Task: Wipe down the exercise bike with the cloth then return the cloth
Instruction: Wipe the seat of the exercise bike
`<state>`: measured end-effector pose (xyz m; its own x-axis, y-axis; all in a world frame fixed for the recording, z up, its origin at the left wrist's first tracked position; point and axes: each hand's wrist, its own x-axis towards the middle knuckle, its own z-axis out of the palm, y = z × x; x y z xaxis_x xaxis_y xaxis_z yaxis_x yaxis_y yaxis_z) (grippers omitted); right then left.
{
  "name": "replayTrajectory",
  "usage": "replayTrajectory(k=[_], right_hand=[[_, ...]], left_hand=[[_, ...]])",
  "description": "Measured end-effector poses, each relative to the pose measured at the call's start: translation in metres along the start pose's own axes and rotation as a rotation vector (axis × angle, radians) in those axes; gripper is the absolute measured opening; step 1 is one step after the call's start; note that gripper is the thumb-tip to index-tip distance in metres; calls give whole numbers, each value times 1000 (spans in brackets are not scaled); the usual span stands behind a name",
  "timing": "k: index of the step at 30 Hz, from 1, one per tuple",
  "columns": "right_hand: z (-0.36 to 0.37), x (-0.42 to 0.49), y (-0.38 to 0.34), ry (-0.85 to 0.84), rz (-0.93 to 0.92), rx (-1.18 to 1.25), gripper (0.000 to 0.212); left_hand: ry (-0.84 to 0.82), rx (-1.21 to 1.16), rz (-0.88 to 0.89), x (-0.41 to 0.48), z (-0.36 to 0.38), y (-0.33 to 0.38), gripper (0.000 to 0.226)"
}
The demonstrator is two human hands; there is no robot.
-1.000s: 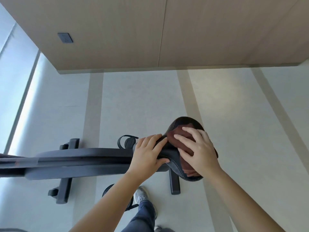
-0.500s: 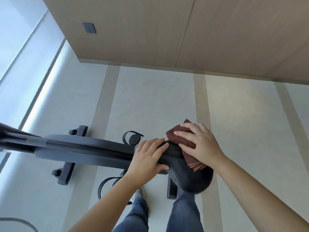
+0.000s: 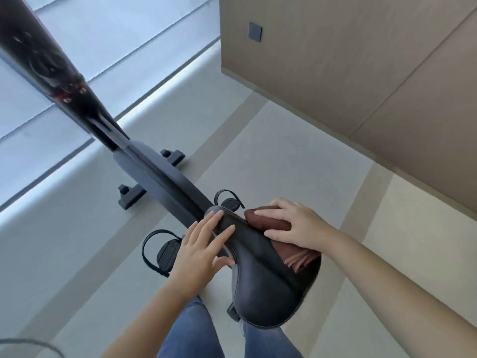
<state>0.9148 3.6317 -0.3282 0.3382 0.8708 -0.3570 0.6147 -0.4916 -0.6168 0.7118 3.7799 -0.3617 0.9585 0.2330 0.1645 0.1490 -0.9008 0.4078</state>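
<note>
Head: two hands (image 3: 198,250) (image 3: 296,224), one cloth (image 3: 265,220), apparently folded.

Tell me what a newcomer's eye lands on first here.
The black saddle fills the lower middle. The right hand grips a folded brown cloth against its far side. The left hand lies with straight fingers across the saddle's narrow nose. From there the dark bike frame runs diagonally up to the top left corner.
</note>
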Motion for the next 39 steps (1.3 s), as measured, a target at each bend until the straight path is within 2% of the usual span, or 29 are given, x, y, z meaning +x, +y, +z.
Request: replayTrajectory(k=[5, 9, 12, 16, 18, 22, 25, 27, 30, 33, 35, 39], right_hand=[[0, 26, -2, -52, -75, 137, 42], [16, 72, -36, -109, -179, 309, 43], [13, 69, -29, -180, -206, 316, 45], [-16, 26, 22, -297, -219, 151, 44], [-18, 20, 26, -264, -233, 145, 42], [6, 62, -17, -143, -278, 251, 47], [20, 84, -40, -172, -245, 373, 43], [13, 76, -28, -233, -245, 394, 45], [-13, 38, 18, -308, -257, 212, 45], [-30, 7, 42, -269, -248, 183, 41], [-26, 18, 28, -282, -238, 220, 40], [-2, 60, -15, -278, -269, 241, 54]], left_hand=[[-10, 23, -190, -5, -1, 16, 77], [-14, 21, -267, -3, -5, 20, 81], [4, -19, -309, -3, -4, 23, 83], [33, -59, -325, -1, -5, 25, 82], [45, -39, -326, 2, -7, 26, 81], [41, -45, -348, 3, -9, 26, 79], [24, -50, -362, 3, -8, 24, 79], [26, -52, -369, 3, -8, 25, 79], [35, -50, -373, 3, -9, 26, 80], [20, -9, -362, 5, -10, 27, 81], [23, 7, -362, 5, -11, 28, 81], [20, 13, -361, 5, -10, 28, 78]])
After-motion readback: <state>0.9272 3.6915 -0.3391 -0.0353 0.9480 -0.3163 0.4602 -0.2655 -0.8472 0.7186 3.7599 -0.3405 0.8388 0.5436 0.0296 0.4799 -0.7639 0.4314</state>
